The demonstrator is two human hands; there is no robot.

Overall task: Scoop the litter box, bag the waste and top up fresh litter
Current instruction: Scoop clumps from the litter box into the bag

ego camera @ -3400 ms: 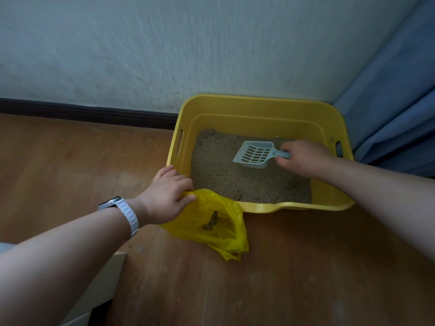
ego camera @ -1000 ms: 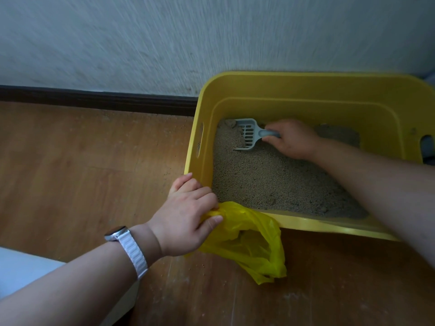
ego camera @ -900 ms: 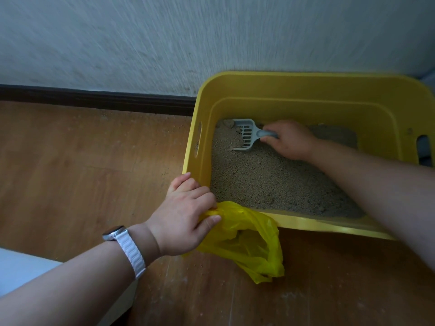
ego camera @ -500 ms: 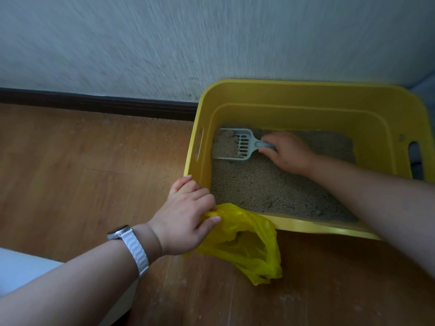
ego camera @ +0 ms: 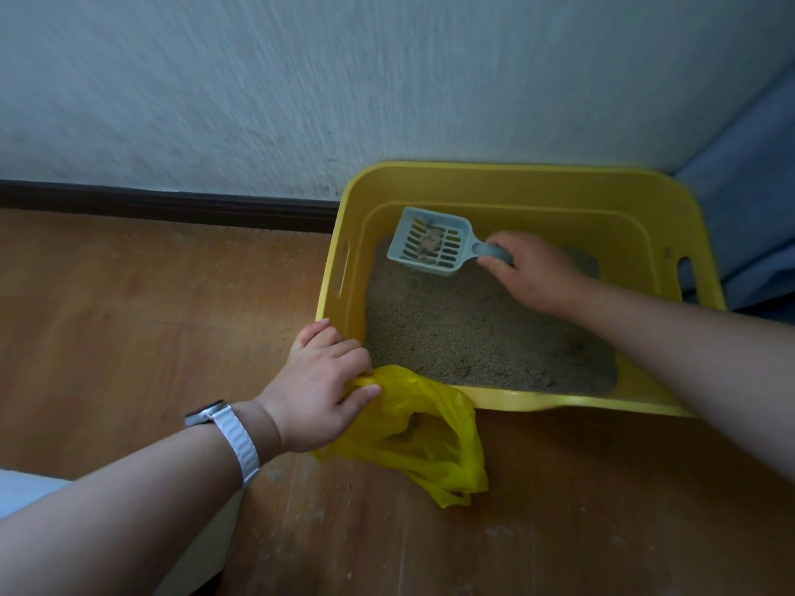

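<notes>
At the far left, a pale object (ego camera: 26, 492) enters the lower corner of the view, partly covered by the left forearm, which carries a wristwatch with a white woven band (ego camera: 230, 436). The left hand (ego camera: 320, 391) rests against the near-left corner of the rectangular yellow plastic litter box (ego camera: 516, 182), with its fingers (ego camera: 350, 352) closed together, pinching the rim of a thin yellow plastic bag (ego camera: 421, 440). The bag lies crumpled on the brown wooden floor (ego camera: 129, 320), touching the box's near wall, and a small dark clump shows inside its mouth. The box stands on the floor against a textured white wall (ego camera: 344, 79) with a dark skirting board (ego camera: 163, 204). Its base is covered with beige granular litter (ego camera: 464, 333). Over the far-left part of the litter, a grey slotted plastic scoop (ego camera: 430, 243) is held raised and tilted, carrying several pale clumps (ego camera: 432, 240) on its slots. The right hand (ego camera: 533, 273) grips the scoop's handle, with its fingers (ego camera: 494, 265) wrapped firmly around it. At the far right, blue fabric (ego camera: 748, 200) hangs just beside the box.
</notes>
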